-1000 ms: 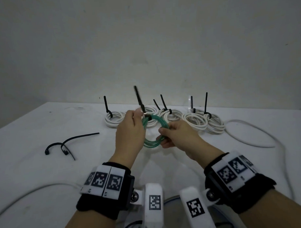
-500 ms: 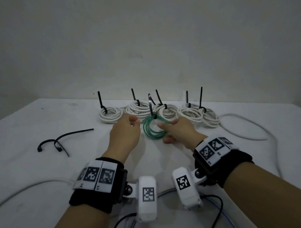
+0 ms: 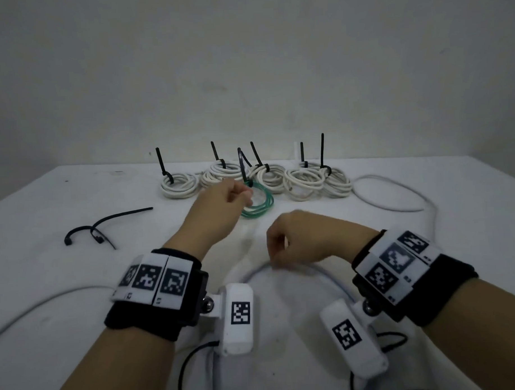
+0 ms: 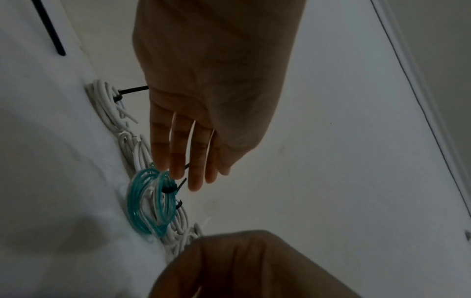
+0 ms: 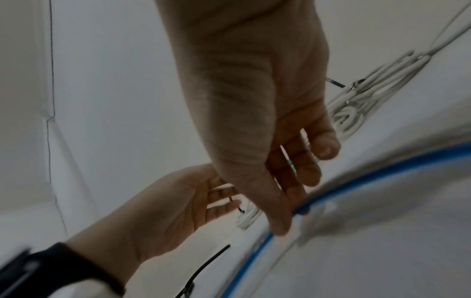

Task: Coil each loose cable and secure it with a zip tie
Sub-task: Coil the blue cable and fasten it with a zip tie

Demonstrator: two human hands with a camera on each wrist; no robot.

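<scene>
L hand flat, fingers straight, holding nothing, just by tied green coil. R hand pinches blue cable on table.

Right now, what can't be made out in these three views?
- Head: the left hand covers part of the green coil.
- Head: right hand fingertips curl under and blur; contact with the blue cable is unclear.
- Left wrist: the right hand is dark and cut off by the bottom edge.
</scene>
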